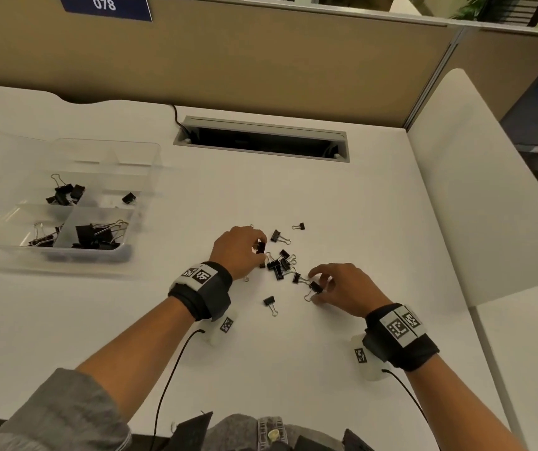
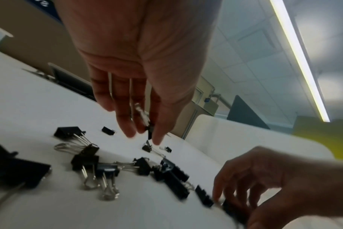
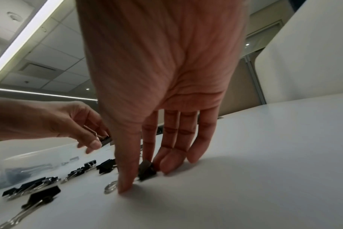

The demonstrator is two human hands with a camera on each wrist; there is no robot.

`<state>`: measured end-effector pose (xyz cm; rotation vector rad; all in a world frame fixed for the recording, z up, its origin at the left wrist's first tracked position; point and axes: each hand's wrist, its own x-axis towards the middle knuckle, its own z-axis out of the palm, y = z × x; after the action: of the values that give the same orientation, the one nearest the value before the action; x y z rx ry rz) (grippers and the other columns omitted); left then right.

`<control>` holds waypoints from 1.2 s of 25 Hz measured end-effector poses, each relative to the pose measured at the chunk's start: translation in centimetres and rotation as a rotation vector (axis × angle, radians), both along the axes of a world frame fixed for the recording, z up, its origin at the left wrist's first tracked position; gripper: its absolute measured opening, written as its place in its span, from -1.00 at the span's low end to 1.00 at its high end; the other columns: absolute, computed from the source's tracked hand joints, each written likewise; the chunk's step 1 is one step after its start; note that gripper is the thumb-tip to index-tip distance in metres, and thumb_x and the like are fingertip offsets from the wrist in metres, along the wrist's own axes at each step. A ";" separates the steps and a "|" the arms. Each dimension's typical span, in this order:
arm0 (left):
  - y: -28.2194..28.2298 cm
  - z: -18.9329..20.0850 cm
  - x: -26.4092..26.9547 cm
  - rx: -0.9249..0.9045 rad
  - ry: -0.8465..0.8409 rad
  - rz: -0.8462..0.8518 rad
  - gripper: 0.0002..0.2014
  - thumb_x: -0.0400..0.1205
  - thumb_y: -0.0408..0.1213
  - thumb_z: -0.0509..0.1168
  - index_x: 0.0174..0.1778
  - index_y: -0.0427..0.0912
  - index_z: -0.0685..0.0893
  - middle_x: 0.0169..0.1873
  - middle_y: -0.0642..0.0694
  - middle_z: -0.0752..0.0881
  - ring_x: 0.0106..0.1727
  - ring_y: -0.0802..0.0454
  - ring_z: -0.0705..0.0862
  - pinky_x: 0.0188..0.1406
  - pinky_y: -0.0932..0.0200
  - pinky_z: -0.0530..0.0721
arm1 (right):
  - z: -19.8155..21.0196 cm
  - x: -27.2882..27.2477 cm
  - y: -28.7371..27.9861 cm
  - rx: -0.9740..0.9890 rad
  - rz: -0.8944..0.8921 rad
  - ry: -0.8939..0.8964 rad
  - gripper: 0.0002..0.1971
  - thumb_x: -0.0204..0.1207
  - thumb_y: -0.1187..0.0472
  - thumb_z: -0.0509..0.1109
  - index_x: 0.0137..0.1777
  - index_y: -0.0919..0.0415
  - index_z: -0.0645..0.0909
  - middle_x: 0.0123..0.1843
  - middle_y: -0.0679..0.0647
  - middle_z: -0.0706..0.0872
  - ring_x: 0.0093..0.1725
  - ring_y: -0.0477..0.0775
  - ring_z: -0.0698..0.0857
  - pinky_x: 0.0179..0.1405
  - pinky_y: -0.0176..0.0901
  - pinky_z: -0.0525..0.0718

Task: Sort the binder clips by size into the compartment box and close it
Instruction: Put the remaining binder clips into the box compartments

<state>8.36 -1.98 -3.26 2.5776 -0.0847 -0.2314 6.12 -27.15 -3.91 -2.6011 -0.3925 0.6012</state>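
The left hand (image 1: 240, 249) pinches a small black binder clip (image 1: 261, 247); the right hand (image 1: 342, 292) pinches another black clip (image 1: 316, 287) on the white counter (image 1: 375, 222). Between them lies the loose clip pile (image 1: 279, 265). The clear plastic compartment box (image 1: 121, 252) sits open, well left of the pile, with bare counter all around.

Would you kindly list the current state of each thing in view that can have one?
compartment box: open, partly filled with clips
left hand: pinching a small binder clip, lifted off the desk
right hand: fingers closing on another clip that lies on the desk
loose clips: unsorted on the desk
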 end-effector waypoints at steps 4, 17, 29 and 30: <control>1.5 0.4 -0.6 -0.233 0.077 0.026 -0.81 0.47 -0.24 0.51 0.00 -0.06 0.79 -0.09 -0.03 0.74 -0.20 0.05 0.67 -0.10 0.15 0.67 | 0.1 0.8 1.7 -0.104 0.075 -0.016 -0.79 0.45 -0.03 0.51 0.01 -0.02 0.62 -0.05 -0.15 0.63 -0.08 -0.04 0.62 -0.21 -0.22 0.47; 8.5 3.3 -1.7 -0.542 0.197 0.002 -0.89 0.73 -0.42 0.14 0.11 -0.20 0.53 -0.22 -0.30 0.78 -0.25 -0.12 0.80 -0.28 0.15 0.69 | 4.0 3.1 7.4 0.580 -0.158 0.174 -0.89 0.59 0.26 0.43 0.06 0.25 0.71 -0.10 0.14 0.80 -0.14 0.11 0.84 -0.09 -0.06 0.80; 22.2 7.7 0.3 -0.425 -0.054 0.159 -0.91 0.58 -0.44 0.39 -0.07 -0.29 0.80 -0.31 -0.22 0.81 -0.30 -0.03 0.81 -0.24 0.24 0.77 | 6.0 6.5 23.1 0.771 -0.252 0.038 -0.86 0.56 0.20 0.47 0.07 0.18 0.75 -0.11 0.04 0.86 -0.08 -0.11 0.83 -0.20 -0.28 0.71; 23.4 7.8 0.7 -0.411 -0.064 0.178 -0.90 0.60 -0.45 0.37 -0.05 -0.31 0.80 -0.29 -0.23 0.82 -0.28 -0.06 0.81 -0.21 0.21 0.79 | 5.9 6.9 24.4 0.754 -0.249 -0.013 -0.87 0.55 0.19 0.47 0.04 0.19 0.76 -0.13 0.04 0.86 -0.11 -0.12 0.83 -0.23 -0.31 0.68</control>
<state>9.03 21.41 4.59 2.1668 0.0682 -0.0561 13.02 -2.79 2.04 -1.8874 -0.2296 0.2710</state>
